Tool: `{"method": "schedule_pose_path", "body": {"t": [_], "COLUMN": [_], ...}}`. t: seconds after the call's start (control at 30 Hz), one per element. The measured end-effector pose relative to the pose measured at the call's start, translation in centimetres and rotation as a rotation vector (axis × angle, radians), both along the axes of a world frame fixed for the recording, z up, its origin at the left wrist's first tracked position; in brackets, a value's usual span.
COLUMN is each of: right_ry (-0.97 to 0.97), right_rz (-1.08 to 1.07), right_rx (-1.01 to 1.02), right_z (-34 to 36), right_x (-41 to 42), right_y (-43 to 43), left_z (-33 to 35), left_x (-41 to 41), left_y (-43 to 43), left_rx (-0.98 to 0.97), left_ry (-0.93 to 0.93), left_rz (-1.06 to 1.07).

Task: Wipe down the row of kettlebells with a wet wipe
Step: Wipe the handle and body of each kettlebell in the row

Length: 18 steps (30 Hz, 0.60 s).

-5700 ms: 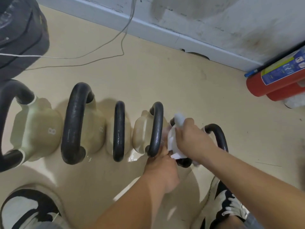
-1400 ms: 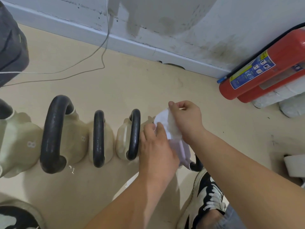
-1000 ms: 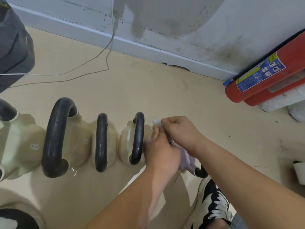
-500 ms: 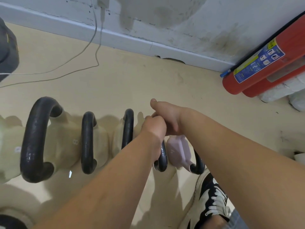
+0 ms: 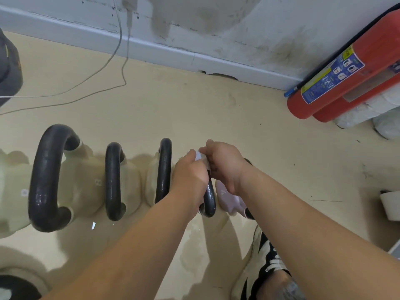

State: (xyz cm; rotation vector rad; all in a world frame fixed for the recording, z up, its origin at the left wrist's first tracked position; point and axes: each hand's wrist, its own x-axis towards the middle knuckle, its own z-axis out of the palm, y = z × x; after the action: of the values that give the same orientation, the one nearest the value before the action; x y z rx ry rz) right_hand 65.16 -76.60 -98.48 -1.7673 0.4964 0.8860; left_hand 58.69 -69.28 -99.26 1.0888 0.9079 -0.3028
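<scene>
A row of cream kettlebells with black handles stands on the beige floor: a large one (image 5: pixel 49 176), a middle one (image 5: pixel 113 180) and a smaller one (image 5: pixel 164 169). Right of them is a black handle (image 5: pixel 210 200) and a pale pink kettlebell (image 5: pixel 229 200). My left hand (image 5: pixel 190 172) and my right hand (image 5: pixel 225 165) meet above that handle. Both pinch a small white wet wipe (image 5: pixel 201 158), mostly hidden between the fingers. My forearms cover the handle's top.
Two red fire extinguishers (image 5: pixel 346 76) lie at the right by the wall. A grey cable (image 5: pixel 104 68) runs across the floor at the back left. My sneaker (image 5: pixel 264 263) stands below the pink kettlebell. A dark bag (image 5: pixel 8 68) sits at the left edge.
The wipe, spread wide between both hands 1.4 s ago, is now bunched small between the fingertips. Both hands stay over the rightmost handles. The view shifted slightly.
</scene>
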Motion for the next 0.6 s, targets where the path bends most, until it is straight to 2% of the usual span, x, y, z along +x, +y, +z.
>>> {"method": "schedule_pose_path", "body": {"t": [0.1,0.2,0.33,0.43,0.5,0.6], "right_ry": [-0.042,-0.043,-0.074,-0.186,-0.252,-0.325], "right_rz": [0.001,-0.060,-0.066,-0.048,-0.062,-0.064], "right_rx": [0.023,0.052,0.099,0.078,0.041,0.006], "right_z": [-0.5,-0.9,-1.2,-1.3,-1.4,-1.5], "right_x": [-1.3,-3.1,-5.9,-7.7,-8.8,-10.5], "right_y": [-1.1,-2.1,-3.3,-3.6,-3.6,-3.7], "left_z": [-0.8,-2.0,-2.5,-2.2,-1.9,-2.5], "left_x": [-1.5,-3.2,-5.3,-6.9,-8.0,-9.8], "left_y": [0.0,-0.6,-1.2,-1.7,-2.2,-2.6], "left_rx": [0.126,0.166,0.037,0.151,0.222,0.355], "left_ry": [-0.145,-0.227,-0.316,-0.475,-0.480,-0.488], "left_rz": [-0.073,-0.124,-0.120,-0.163,-0.169,-0.357]}}
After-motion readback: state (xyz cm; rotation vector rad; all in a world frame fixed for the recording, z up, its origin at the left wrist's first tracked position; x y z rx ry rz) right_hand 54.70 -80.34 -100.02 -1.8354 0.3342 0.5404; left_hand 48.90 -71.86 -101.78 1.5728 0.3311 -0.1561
